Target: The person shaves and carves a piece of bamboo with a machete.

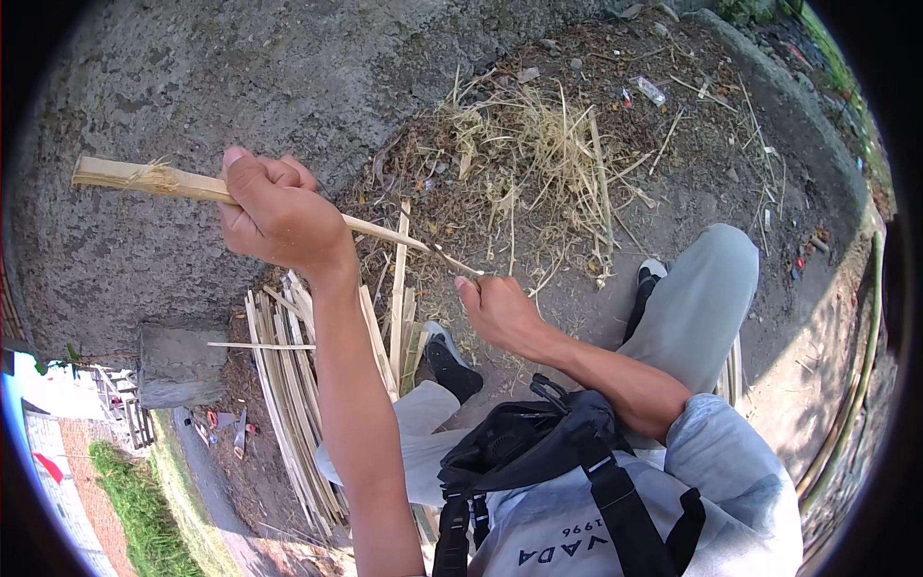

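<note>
My left hand (284, 212) is closed round a long pale bamboo strip (120, 174), thumb along its upper side. The strip slopes down to the right, and its thick end, with a frayed patch of fibres, juts out to the left. At the thin end, my right hand (507, 313) is closed, its thumb pointing toward the strip. A narrow dark blade, apparently a knife (444, 256), lies against the strip just ahead of this hand. Its handle is hidden in the fingers.
Long cut strips (288, 413) lie bundled beside my left leg. Beyond my feet is a heap of curly shavings (529, 144), with a rough concrete wall (240, 77) on the far left. Several hand tools (240, 433) lie at lower left. A black bag (519, 438) hangs at my front.
</note>
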A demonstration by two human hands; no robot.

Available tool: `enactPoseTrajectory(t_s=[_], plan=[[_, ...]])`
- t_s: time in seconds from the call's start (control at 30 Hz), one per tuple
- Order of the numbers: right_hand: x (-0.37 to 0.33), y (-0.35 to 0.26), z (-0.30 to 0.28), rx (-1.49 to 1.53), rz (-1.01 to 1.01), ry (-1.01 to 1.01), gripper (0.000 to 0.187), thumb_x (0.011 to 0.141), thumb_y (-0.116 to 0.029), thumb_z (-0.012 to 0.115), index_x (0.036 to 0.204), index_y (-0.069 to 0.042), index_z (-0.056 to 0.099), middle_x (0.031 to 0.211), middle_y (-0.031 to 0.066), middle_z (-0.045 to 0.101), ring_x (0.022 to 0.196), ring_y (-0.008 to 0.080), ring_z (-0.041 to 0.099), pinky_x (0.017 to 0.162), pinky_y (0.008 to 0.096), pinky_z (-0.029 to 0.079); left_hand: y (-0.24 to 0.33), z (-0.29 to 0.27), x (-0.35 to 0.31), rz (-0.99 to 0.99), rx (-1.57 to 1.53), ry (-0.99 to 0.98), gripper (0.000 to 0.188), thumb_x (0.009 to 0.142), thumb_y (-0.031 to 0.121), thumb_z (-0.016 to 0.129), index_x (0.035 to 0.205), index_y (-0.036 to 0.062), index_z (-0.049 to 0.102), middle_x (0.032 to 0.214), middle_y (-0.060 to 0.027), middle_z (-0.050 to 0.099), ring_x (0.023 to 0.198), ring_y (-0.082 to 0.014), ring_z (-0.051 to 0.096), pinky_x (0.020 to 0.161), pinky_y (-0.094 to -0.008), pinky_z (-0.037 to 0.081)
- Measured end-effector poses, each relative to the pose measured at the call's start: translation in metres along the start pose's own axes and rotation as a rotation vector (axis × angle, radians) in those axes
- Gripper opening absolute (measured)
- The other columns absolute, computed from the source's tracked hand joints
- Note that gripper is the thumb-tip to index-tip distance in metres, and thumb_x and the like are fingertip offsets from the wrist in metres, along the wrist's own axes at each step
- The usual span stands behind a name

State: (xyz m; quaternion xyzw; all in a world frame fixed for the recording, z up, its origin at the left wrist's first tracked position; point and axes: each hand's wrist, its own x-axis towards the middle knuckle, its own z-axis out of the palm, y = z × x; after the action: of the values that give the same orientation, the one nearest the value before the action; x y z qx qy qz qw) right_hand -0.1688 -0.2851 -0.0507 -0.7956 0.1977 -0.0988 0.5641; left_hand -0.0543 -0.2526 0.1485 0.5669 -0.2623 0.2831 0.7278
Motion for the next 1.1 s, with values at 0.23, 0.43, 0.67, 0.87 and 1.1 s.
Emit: enactPoseTrajectory(t_s=[0.23,0.43,0.67,0.87,1.1], plan=[[-0.004,0.034,0.019,-0.050,0.050,-0.034,0.051,0.098,-0.033,0.046,0.074,0.009,0.060,0.059,0.0310,0.055,0.059,0.0483,0.058,0.058,0.0540,0.044,0.004,0.008,-0.001,-0.028,-0.018,0.005,0.044,0.093,0.018,0.048,0.055,0.0127,0.027,0.048,0.0025,0.026,0.041,-0.0082,0.025,0.041,-0.0260,0.021],[-0.012,-0.008,-0.002,0.110,0.008,0.027,0.053,0.098,-0.035,0.045,0.074,0.010,0.061,0.063,0.0316,0.058,0.066,0.0491,0.061,0.065,0.0549,0.047,0.001,-0.008,0.004,-0.009,-0.016,0.058,0.046,0.094,0.019,0.048,0.056,0.0138,0.024,0.049,0.0028,0.024,0.042,-0.0086,0.022,0.042,-0.0269,0.017],[0.002,0.067,0.035,-0.016,0.254,-0.131,0.052,0.097,-0.036,0.045,0.077,0.010,0.061,0.064,0.0326,0.058,0.067,0.0515,0.060,0.068,0.0560,0.048,-0.004,-0.022,0.006,-0.017,-0.057,-0.048,0.046,0.094,0.026,0.049,0.058,0.0144,0.023,0.051,0.0016,0.020,0.042,-0.0097,0.022,0.041,-0.0281,0.013],[-0.010,-0.016,0.002,0.144,-0.036,-0.065,0.057,0.097,-0.037,0.044,0.070,0.010,0.062,0.066,0.0329,0.059,0.066,0.0495,0.061,0.068,0.0551,0.048,0.006,-0.027,-0.001,-0.062,-0.110,-0.176,0.048,0.095,0.029,0.047,0.057,0.0140,0.022,0.050,0.0014,0.018,0.040,-0.0094,0.020,0.040,-0.0271,0.012],[0.008,0.012,0.001,0.115,0.098,-0.107,0.054,0.098,-0.037,0.045,0.073,0.008,0.060,0.059,0.0286,0.053,0.058,0.0446,0.055,0.061,0.0519,0.043,0.004,-0.027,-0.010,-0.064,-0.202,-0.279,0.045,0.096,0.026,0.044,0.059,0.0138,0.022,0.048,0.0009,0.020,0.039,-0.0084,0.019,0.038,-0.0261,0.012]])
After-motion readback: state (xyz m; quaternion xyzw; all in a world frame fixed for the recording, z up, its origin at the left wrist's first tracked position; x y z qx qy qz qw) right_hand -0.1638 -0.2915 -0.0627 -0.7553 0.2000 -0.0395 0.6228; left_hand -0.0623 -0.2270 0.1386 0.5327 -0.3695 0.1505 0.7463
